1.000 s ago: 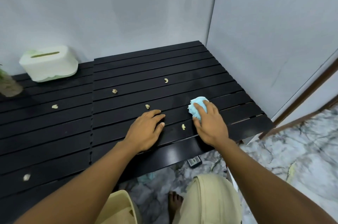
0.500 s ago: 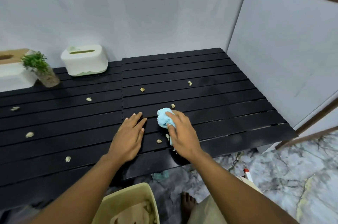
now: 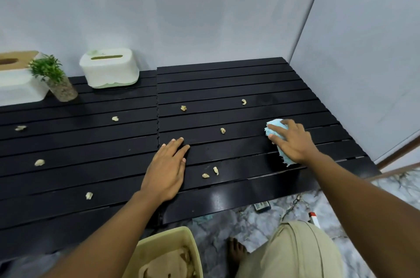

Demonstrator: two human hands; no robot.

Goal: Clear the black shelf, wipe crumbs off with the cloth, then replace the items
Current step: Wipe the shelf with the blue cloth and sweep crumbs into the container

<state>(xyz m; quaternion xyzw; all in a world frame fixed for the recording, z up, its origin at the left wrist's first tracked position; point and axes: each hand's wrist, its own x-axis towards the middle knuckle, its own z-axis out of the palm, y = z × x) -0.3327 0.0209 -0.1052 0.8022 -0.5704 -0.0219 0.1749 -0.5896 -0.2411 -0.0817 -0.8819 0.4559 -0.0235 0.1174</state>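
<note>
While left hand [image 3: 166, 171] lies flat | cloth [image 3: 275, 123] under fingers of right hand [image 3: 295, 143]

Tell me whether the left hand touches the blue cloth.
Apart. Head view: left hand lies flat on the shelf, bare slats separating it from the cloth under the right hand.

The left hand [image 3: 167, 171] lies flat on the shelf [image 3: 227, 86], near its front edge. The right hand [image 3: 294, 143] rests to its right, fingers curled over the cloth [image 3: 273, 128] beneath it. Two crumbs [image 3: 205, 175] lie just right of the left hand, another between the hands, two beyond them, and four to the left. Far left and behind stand a tissue box [image 3: 109, 67], a potted plant [image 3: 54, 77] and a second box [image 3: 18, 82]. A bin [image 3: 159, 235] sits below the left forearm.
</note>
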